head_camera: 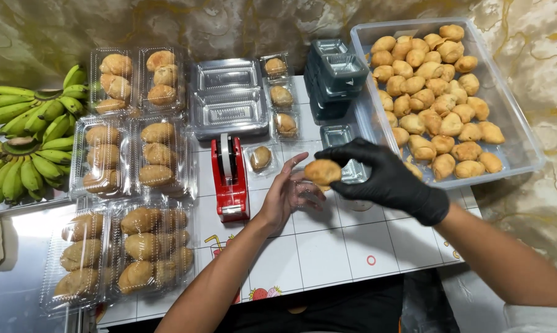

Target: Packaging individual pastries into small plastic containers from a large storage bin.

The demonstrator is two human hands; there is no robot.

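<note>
We held a golden fried pastry (322,171) pinched in the fingertips of our right hand (386,179), which wore a black glove and was clamped on it from the right side. The pastry hung just above a small clear plastic container (304,192), and our bare left hand (286,191) cupped that container from the left, its fingers spread and curled loosely around the clear wall rather than squeezed shut. Both hands met over the middle of the white tiled bench (328,246).

Just left of our left hand stood a red tape dispenser (229,179). Near it lay a single boxed pastry (260,158), with a row of three more small boxed ones (281,95) behind it. A stack of empty clear trays (228,102) sat beyond the dispenser, and a pile of small dark-looking containers (335,77) rose beside it.

To the right, a large clear tub (508,120) held a heap of loose pastries (436,102). On the left, closed clamshell packs (127,160) of three pastries each lay side by side, and bunches of green bananas (28,132) rested at the far left edge.
</note>
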